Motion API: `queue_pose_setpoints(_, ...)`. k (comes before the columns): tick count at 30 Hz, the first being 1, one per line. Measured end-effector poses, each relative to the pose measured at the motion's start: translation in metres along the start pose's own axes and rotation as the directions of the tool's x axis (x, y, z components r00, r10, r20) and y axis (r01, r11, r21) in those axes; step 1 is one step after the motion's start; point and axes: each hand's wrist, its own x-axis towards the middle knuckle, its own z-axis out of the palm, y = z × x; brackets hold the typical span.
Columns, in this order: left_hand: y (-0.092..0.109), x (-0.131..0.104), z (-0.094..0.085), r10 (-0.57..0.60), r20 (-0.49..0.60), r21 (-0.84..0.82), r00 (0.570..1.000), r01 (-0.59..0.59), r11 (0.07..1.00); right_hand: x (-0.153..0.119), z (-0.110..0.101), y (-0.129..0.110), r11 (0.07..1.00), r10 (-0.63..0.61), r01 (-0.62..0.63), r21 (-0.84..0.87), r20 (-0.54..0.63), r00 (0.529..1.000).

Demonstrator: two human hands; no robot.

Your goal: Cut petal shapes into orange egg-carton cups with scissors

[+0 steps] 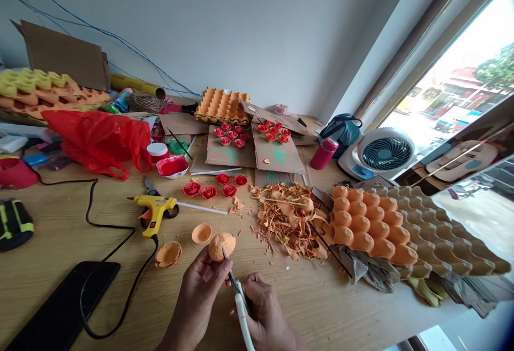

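My left hand (202, 292) pinches an orange egg-carton cup (222, 246) between thumb and fingers, just above the table. In my right hand (263, 308) is a pair of scissors (240, 297) with white handles, its blade tips against the cup's near side. Left of the held cup lie a trimmed orange cup (201, 233) and a small stack of petal-edged cups (168, 254). A heap of orange carton scraps (289, 225) spreads to the right of my hands.
A yellow glue gun (155, 212) with a trailing black cord lies left, near a black phone (64, 308). Red paper roses (209, 192) stand mid-table, others on cardboard (231, 154) behind. Orange egg cartons (373, 222), a fan (381, 153) and a pink bottle (324, 153) are right.
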Motion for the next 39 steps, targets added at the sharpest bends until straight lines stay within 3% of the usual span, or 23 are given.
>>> queue_pose_setpoints(5,0.003,-0.002,-0.002,0.022,0.035,-0.021,0.999,-0.021,1.0,0.001,0.001,0.0,0.999,-0.051,0.05,-0.008,-0.052,0.997)
queue_pose_setpoints(14,0.003,0.011,-0.015,0.072,-0.093,-0.145,0.993,-0.085,0.986,0.003,-0.003,-0.004,0.995,-0.097,0.097,-0.007,0.03,0.995)
queue_pose_setpoints(17,0.004,0.013,-0.016,0.09,-0.045,-0.141,0.995,-0.095,0.985,0.003,-0.004,-0.003,0.995,-0.102,0.102,0.013,0.002,0.995)
queue_pose_setpoints(20,0.004,0.012,-0.013,0.073,0.036,-0.101,0.997,-0.069,0.992,0.0,-0.006,0.0,0.996,-0.024,0.028,0.082,-0.054,0.998)
queue_pose_setpoints(27,-0.006,0.015,-0.012,-0.075,0.235,-0.169,0.969,0.117,0.979,-0.001,-0.032,0.009,0.956,0.163,-0.112,0.271,-0.176,0.971)
queue_pose_setpoints(33,-0.01,0.017,-0.014,-0.105,0.326,-0.061,0.939,0.132,0.989,0.024,-0.052,-0.002,0.917,0.263,-0.207,0.342,-0.125,0.957)
queue_pose_setpoints(39,-0.012,0.019,-0.016,-0.125,0.43,0.021,0.894,0.128,0.992,0.047,-0.043,-0.006,0.767,0.361,-0.288,0.573,-0.013,0.933)
